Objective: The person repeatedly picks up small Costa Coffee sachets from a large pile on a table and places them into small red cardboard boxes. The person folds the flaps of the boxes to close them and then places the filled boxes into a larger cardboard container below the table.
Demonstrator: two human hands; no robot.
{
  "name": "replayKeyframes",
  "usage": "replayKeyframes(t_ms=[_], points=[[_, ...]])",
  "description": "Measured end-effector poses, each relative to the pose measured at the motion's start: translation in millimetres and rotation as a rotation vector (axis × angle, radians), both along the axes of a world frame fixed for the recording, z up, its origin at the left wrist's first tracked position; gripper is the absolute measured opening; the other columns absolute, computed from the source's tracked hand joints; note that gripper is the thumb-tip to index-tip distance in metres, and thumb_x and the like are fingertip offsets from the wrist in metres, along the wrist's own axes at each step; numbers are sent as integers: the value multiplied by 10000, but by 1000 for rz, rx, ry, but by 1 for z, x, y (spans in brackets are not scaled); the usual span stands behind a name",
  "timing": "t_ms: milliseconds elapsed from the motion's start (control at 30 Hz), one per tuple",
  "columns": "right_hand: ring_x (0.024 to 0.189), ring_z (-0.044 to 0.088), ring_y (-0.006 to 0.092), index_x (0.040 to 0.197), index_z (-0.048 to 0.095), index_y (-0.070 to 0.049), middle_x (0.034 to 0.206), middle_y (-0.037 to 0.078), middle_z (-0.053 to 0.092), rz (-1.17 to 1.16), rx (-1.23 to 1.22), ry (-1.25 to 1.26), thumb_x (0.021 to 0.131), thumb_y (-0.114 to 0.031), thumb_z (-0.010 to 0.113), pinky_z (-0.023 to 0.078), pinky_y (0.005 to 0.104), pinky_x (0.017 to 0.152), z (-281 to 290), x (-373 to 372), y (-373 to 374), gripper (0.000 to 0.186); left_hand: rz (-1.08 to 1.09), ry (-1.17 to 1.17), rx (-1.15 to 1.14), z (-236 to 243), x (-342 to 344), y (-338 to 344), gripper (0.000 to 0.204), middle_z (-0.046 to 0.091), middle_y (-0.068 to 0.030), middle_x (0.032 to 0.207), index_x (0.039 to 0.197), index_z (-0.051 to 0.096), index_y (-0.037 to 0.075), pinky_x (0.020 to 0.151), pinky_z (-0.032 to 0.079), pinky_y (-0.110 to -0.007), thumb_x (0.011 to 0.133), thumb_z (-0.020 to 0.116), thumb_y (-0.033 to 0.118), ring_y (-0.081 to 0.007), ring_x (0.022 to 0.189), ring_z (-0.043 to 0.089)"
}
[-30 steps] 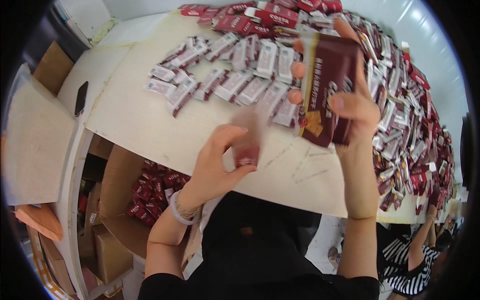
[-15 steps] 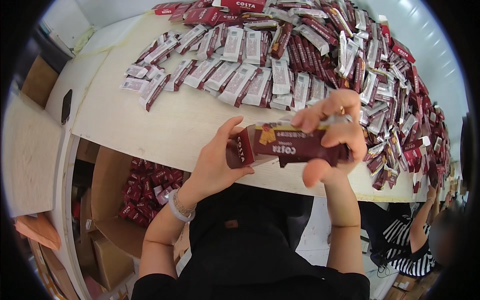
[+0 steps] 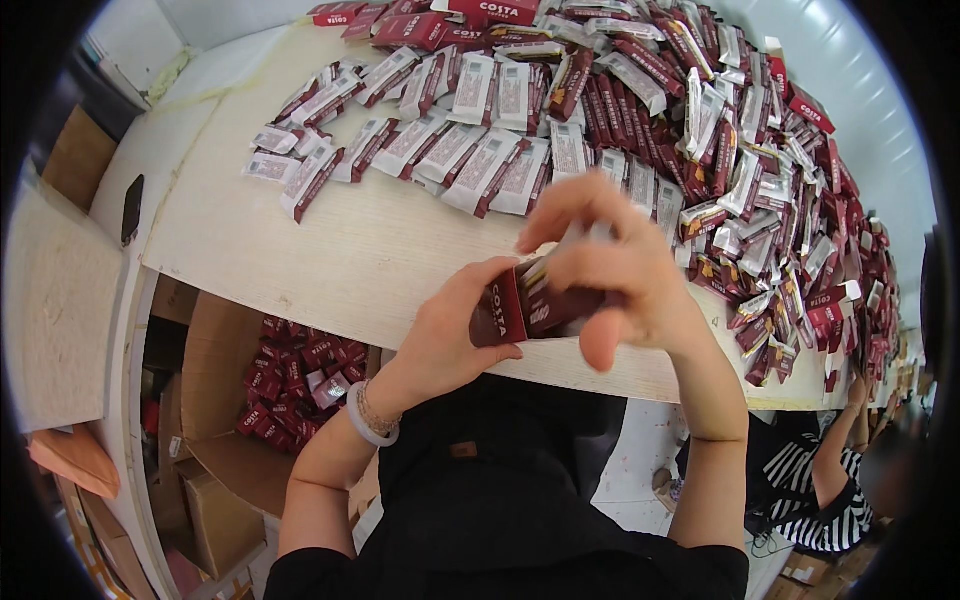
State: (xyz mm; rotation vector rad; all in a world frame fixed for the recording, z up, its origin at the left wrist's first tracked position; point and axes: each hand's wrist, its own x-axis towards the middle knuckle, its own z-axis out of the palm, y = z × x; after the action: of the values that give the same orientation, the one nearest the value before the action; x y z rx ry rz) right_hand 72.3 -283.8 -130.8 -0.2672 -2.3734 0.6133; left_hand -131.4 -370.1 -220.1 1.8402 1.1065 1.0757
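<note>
A small dark red carton box [image 3: 497,312] is gripped by my left hand [image 3: 435,330], with its open end facing right. Partly inside that end are wrapped snack packets [image 3: 562,305], dark red with a yellow strip. My right hand [image 3: 630,270] wraps round their outer end, thumb below and fingers above, somewhat blurred. How many packets it holds is hidden. Just beyond both hands, a row of silver-backed dark red packets [image 3: 485,172] lies on the pale table [image 3: 290,250].
A big heap of packets [image 3: 740,170] covers the table's right side, with flattened red boxes [image 3: 410,32] at the back. Below the front edge stands an open cardboard carton [image 3: 215,360] with filled red boxes [image 3: 290,375]. A dark phone [image 3: 133,210] rests at left. A person in stripes [image 3: 815,480] works at right.
My right hand has moved left toward the box, and the packets have slid deeper into its open end. My left hand and the box have shifted slightly right.
</note>
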Motion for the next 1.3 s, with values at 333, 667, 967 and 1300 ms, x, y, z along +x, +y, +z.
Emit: replayKeyframes(t_ms=[333,667,967,1300], points=[[1374,343,342,1486,297,-60,1515,161,314,-344,-437,216,808,-177,738,295,467,1100,-33,6,-56,817,350,81,447,-25,19,-15,1020,497,-179,1211,1436,333,62,851,489,-415,582,889,80,-360,1032,533],[1241,498,291,1447,369,-33,1393,191,456,-180,-682,249,873,-337,697,407,392,1027,-75,-15,-50,728,139,-34,284,1,19,-26,846,481,-198,1315,1345,402,-9,946,470,-419,658,867,161,-343,1178,526],[1170,518,417,1125,698,-77,1324,257,495,-282,39,233,851,-682,484,444,485,965,-82,-16,-64,698,351,-95,600,-26,28,-11,579,560,-119,1173,1132,567,20,837,495,-371,636,857,82,-290,1018,568],[998,593,293,1077,718,-92,1144,148,621,-254,-312,182,699,-102,790,491,369,838,-68,-13,-69,384,239,-251,94,-38,34,-13,579,659,-119,909,1089,515,61,683,546,-338,664,884,198,-259,800,687]])
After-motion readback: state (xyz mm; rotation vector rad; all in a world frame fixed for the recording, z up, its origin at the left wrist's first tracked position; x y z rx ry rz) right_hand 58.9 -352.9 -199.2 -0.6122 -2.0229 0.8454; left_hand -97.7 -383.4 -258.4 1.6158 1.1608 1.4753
